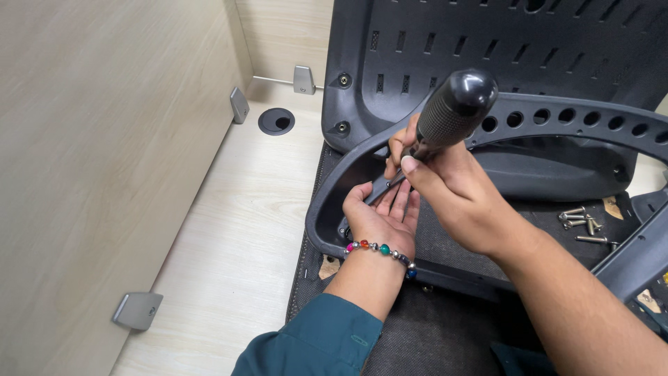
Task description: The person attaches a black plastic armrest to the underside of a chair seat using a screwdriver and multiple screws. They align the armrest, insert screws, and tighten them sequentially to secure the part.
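Two bare hands work on a black plastic chair frame [334, 202] lying on a dark mat [417, 334] spread over a pale wooden desk [236, 244]. The right hand [452, 188] is closed around a screwdriver [449, 115] with a black, ribbed, round-topped handle, its shaft angled down and to the left toward the curved lower rail of the frame. The left hand [379, 216], wearing a bracelet of coloured beads [379, 248] and a teal sleeve [313, 345], lies palm up with fingers loosely curled against the rail, touching the screwdriver shaft near its tip; whether it pinches a screw there cannot be told. Two bolts [342, 104] already sit in the corner of the perforated chair back [487, 49], suggesting that part of the fastening is done. Several loose silver screws [581, 223] lie on the mat well to the right of the hands, so by appearance more fixing points remain. A round cable hole [276, 121] and grey metal brackets [138, 310] mark the desk and its wooden side panels.
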